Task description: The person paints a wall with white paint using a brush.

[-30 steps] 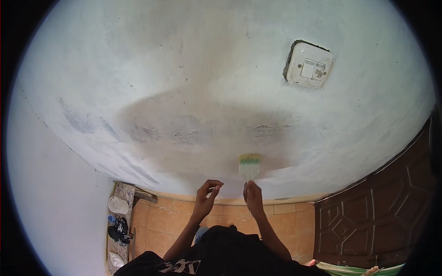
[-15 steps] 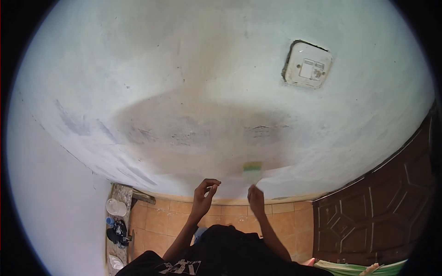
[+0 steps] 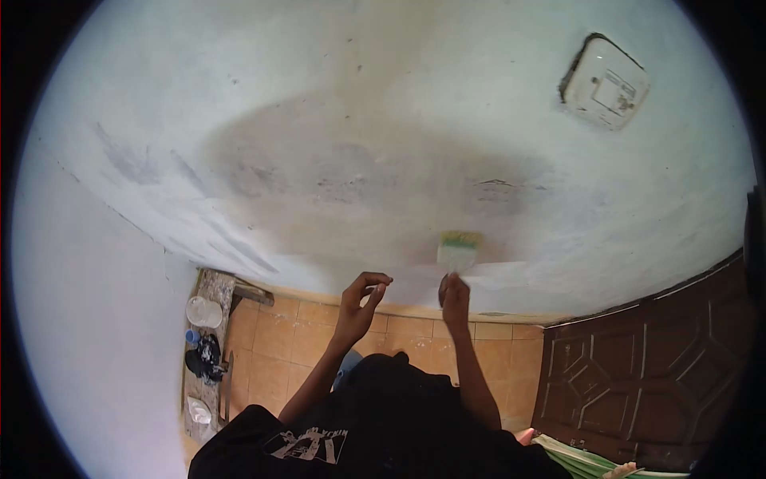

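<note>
On the right hand's side: the right hand (image 3: 455,302) is closed around the handle of a flat, wide brush (image 3: 458,255) with yellow-and-green bristles and a whitish lower part.
Change in view: the white plastic switch plate (image 3: 613,86) and the wall marks have moved up and rightward; the brush is still in the same hand, so this looks mostly like a head turn, with the hold kept.
Brush against grip: it projects beyond the fingertips, bristles toward the pale, blotched wall (image 3: 319,231), just below the darker area; whether they touch it, I cannot tell.
Left hand: this hand (image 3: 357,310) is loosely curled beside the brush, apart from it, with a narrow gap between thumb and fingertips; nothing shows in it.
Worn wooden bench (image 3: 217,283): low on the left, bearing a round white tub (image 3: 204,312), a small blue container (image 3: 192,337) and a black bundle (image 3: 209,357).
Dark brown panelled door (image 3: 594,375): low on the right, beside the orange tiled floor (image 3: 270,339).
</note>
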`<action>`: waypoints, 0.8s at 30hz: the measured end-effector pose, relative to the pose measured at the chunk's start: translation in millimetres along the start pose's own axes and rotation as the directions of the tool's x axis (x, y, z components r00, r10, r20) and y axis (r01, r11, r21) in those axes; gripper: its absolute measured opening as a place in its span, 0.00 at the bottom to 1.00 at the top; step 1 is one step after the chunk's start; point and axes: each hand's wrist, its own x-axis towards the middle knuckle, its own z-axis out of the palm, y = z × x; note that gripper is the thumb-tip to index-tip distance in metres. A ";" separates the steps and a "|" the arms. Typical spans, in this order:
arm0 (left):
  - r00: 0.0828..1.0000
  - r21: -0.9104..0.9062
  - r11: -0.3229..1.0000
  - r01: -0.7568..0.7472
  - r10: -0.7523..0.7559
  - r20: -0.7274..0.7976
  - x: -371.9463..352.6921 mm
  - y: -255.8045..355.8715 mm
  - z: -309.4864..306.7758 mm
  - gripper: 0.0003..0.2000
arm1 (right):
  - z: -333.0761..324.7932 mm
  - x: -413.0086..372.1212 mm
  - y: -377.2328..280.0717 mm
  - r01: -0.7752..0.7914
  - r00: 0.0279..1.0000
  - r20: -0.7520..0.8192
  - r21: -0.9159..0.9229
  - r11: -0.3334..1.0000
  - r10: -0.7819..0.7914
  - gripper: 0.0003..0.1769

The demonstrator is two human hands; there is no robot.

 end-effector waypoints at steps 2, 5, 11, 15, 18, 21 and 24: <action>1.000 -0.018 1.000 0.021 -0.021 -0.018 -3.1 -3.2 -6.1 0.08 | 15.9 -36.6 8.0 -0.258 0.966 -0.009 0.008 0.966 0.258 0.28; 0.998 -0.029 0.998 0.057 -0.058 -0.037 -5.7 -7.4 -24.8 0.08 | 38.8 -37.7 -26.0 -0.234 0.972 0.040 0.079 0.969 0.231 0.28; 0.998 0.000 0.998 0.069 -0.069 -0.006 0.9 -1.7 -65.9 0.09 | 77.2 32.8 -133.2 -0.020 1.000 0.005 0.144 0.989 0.019 0.28; 0.999 -0.010 0.999 0.052 -0.052 -0.009 6.7 -1.1 -91.9 0.08 | 86.6 29.0 -59.1 0.160 0.987 -0.033 -0.013 0.987 -0.160 0.29; 0.998 -0.021 0.998 0.061 -0.061 0.006 9.0 -1.6 -109.9 0.09 | 99.2 -28.3 0.4 -0.148 0.988 -0.066 -0.088 0.985 0.143 0.29; 1.000 -0.023 0.999 0.023 -0.022 0.012 11.4 -8.8 -126.3 0.08 | 121.9 -47.4 -28.5 -0.322 0.944 -0.041 0.097 0.942 0.327 0.29; 0.998 -0.028 0.999 0.045 -0.043 0.047 15.4 -7.2 -139.4 0.08 | 141.6 -4.7 -108.5 -0.045 0.995 -0.081 0.077 0.996 0.051 0.28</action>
